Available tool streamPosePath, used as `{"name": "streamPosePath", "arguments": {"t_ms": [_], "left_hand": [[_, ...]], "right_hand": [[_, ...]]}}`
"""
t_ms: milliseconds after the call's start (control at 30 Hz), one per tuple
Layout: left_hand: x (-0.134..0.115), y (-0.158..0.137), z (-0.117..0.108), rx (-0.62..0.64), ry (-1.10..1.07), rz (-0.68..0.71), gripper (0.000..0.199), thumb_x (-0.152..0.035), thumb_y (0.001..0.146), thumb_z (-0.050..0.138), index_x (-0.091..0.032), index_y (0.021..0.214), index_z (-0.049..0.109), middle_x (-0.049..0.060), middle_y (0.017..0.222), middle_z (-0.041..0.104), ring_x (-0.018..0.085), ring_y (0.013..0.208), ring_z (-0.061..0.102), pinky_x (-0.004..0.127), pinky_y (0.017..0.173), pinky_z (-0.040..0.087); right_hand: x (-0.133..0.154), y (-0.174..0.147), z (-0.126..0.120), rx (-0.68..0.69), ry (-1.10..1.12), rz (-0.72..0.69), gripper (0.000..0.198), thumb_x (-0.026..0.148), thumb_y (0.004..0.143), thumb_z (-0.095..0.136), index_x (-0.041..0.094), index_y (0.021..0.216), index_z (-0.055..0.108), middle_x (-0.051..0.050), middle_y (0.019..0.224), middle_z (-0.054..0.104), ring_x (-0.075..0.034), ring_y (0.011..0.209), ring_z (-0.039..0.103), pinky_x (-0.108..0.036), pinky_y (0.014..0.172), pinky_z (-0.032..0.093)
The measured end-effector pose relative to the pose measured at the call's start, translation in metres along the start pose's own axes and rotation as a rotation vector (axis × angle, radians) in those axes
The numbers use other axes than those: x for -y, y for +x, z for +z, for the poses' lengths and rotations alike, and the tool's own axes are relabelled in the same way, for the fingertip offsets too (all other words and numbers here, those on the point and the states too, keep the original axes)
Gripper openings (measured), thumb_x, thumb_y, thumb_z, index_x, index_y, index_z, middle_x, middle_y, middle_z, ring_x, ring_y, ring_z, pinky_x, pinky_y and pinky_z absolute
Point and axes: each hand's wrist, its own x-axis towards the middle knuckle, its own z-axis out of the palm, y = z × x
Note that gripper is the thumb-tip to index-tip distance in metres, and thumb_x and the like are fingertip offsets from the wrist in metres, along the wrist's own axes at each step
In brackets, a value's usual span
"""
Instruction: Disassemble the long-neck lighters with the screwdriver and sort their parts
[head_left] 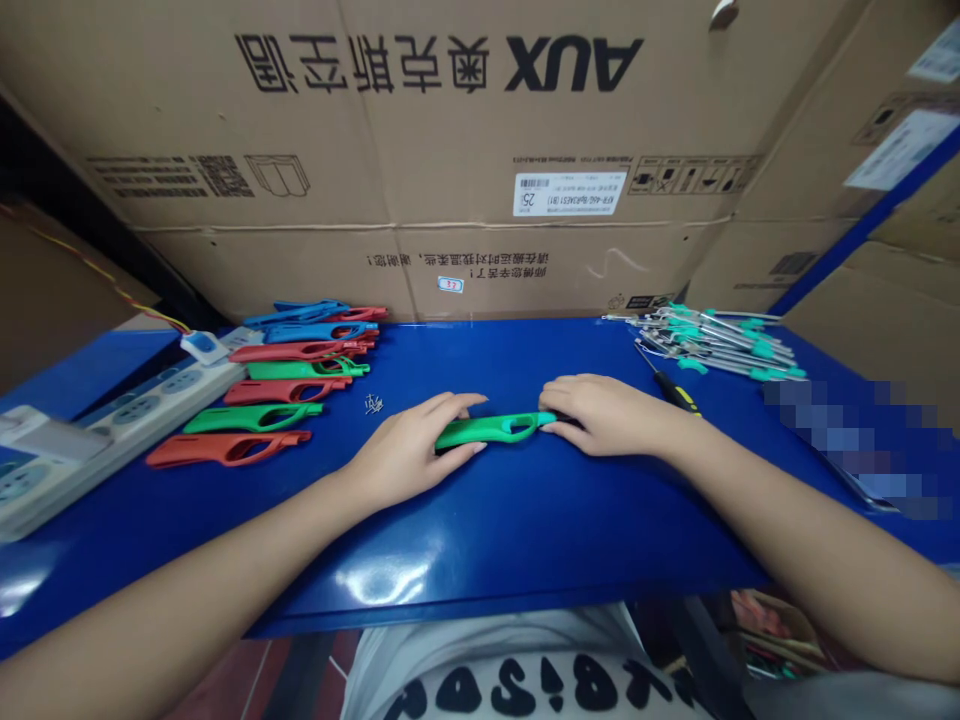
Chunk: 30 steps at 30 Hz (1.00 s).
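A green gas lighter handle point(477, 431) with an oval trigger opening lies level just above or on the blue table, in the middle. My left hand point(403, 446) grips its wide end between thumb and fingers. At its narrow end, where a teal piece shows, my right hand point(604, 414) is closed with thumb and fingers pinched together; the fingers hide most of what they hold there. A small pile of screws point(375, 404) lies just beyond my left hand. Farther left is a row of red, green and blue lighter handles point(225, 449).
A heap of metal rods with teal parts point(720, 338) lies at the back right, with a yellow-black screwdriver point(679, 394) beside it. A power strip point(135, 410) runs along the left. A large cardboard box point(450, 200) walls off the back. A blurred flat object point(862, 450) lies right.
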Motion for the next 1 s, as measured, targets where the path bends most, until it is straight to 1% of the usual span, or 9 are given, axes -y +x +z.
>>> {"name": "streamPosePath", "arguments": {"t_ms": [133, 233, 300, 500, 567, 667, 800, 933, 1000], "left_hand": [[0.004, 0.003, 0.002, -0.03, -0.058, -0.01, 0.046, -0.043, 0.092, 0.065, -0.022, 0.134, 0.06, 0.007, 0.11, 0.069, 0.021, 0.094, 0.067, 0.034, 0.082, 0.056], [0.004, 0.004, 0.003, -0.032, -0.092, -0.005, 0.045, -0.041, 0.089, 0.069, -0.021, 0.129, 0.063, 0.005, 0.103, 0.068, 0.019, 0.085, 0.065, 0.033, 0.079, 0.056], [0.003, 0.004, 0.003, -0.036, -0.077, 0.002, 0.043, -0.04, 0.089, 0.069, -0.021, 0.127, 0.065, 0.006, 0.102, 0.068, 0.02, 0.089, 0.065, 0.034, 0.082, 0.056], [-0.001, 0.001, 0.004, -0.049, -0.07, 0.039, 0.034, -0.032, 0.092, 0.066, -0.02, 0.124, 0.067, 0.008, 0.112, 0.068, 0.023, 0.103, 0.065, 0.038, 0.091, 0.055], [-0.001, 0.0, 0.006, -0.049, -0.078, 0.052, 0.032, -0.031, 0.094, 0.066, -0.02, 0.124, 0.066, 0.008, 0.113, 0.068, 0.023, 0.104, 0.066, 0.039, 0.093, 0.054], [-0.002, 0.0, 0.008, -0.051, -0.084, 0.065, 0.033, -0.031, 0.094, 0.066, -0.02, 0.125, 0.066, 0.008, 0.115, 0.068, 0.023, 0.105, 0.066, 0.04, 0.096, 0.054], [-0.002, 0.0, 0.009, -0.066, -0.098, 0.057, 0.033, -0.029, 0.094, 0.066, -0.02, 0.125, 0.065, 0.008, 0.117, 0.069, 0.023, 0.107, 0.066, 0.039, 0.096, 0.054], [0.0, -0.001, 0.01, -0.092, -0.095, 0.107, 0.029, -0.026, 0.096, 0.062, -0.019, 0.124, 0.065, 0.007, 0.116, 0.07, 0.022, 0.106, 0.066, 0.038, 0.095, 0.054], [0.003, -0.001, 0.012, -0.092, -0.07, 0.157, 0.03, -0.025, 0.097, 0.06, -0.018, 0.126, 0.064, 0.008, 0.117, 0.069, 0.022, 0.107, 0.065, 0.038, 0.096, 0.054]], "right_hand": [[-0.018, -0.01, -0.006, 0.082, 0.158, 0.157, 0.02, 0.04, 0.093, 0.061, 0.02, 0.09, 0.062, -0.004, 0.087, 0.067, -0.016, 0.07, 0.057, -0.027, 0.057, 0.035], [-0.027, -0.016, -0.01, 0.09, 0.19, 0.181, 0.027, 0.047, 0.089, 0.064, 0.022, 0.096, 0.064, -0.004, 0.09, 0.067, -0.017, 0.073, 0.06, -0.027, 0.057, 0.038], [-0.033, -0.019, -0.013, 0.072, 0.131, 0.234, 0.034, 0.055, 0.088, 0.063, 0.023, 0.097, 0.064, -0.005, 0.094, 0.067, -0.019, 0.076, 0.061, -0.028, 0.059, 0.041], [-0.066, -0.041, -0.022, 0.004, -0.251, 0.743, 0.038, 0.055, 0.083, 0.065, 0.017, 0.087, 0.063, -0.016, 0.085, 0.067, -0.024, 0.061, 0.059, -0.034, 0.05, 0.039], [-0.08, -0.051, -0.026, 0.094, -0.189, 0.851, 0.038, 0.054, 0.078, 0.071, 0.017, 0.076, 0.063, -0.016, 0.072, 0.065, -0.021, 0.051, 0.055, -0.034, 0.046, 0.038], [-0.093, -0.064, -0.031, 0.276, 0.063, 0.949, 0.043, 0.052, 0.079, 0.073, 0.017, 0.058, 0.059, -0.014, 0.057, 0.062, -0.016, 0.041, 0.051, -0.035, 0.044, 0.038], [-0.091, -0.071, -0.035, 0.353, 0.317, 1.153, 0.036, 0.036, 0.08, 0.076, 0.015, 0.057, 0.059, -0.015, 0.061, 0.066, -0.018, 0.047, 0.058, -0.036, 0.049, 0.044], [-0.083, -0.067, -0.039, 0.458, 0.408, 1.191, 0.03, 0.026, 0.082, 0.073, 0.016, 0.058, 0.058, -0.013, 0.061, 0.067, -0.02, 0.054, 0.065, -0.034, 0.054, 0.052], [-0.079, -0.063, -0.045, 0.427, 0.347, 1.163, 0.03, 0.025, 0.082, 0.072, 0.018, 0.057, 0.056, -0.012, 0.061, 0.067, -0.02, 0.053, 0.066, -0.032, 0.053, 0.052]]}}
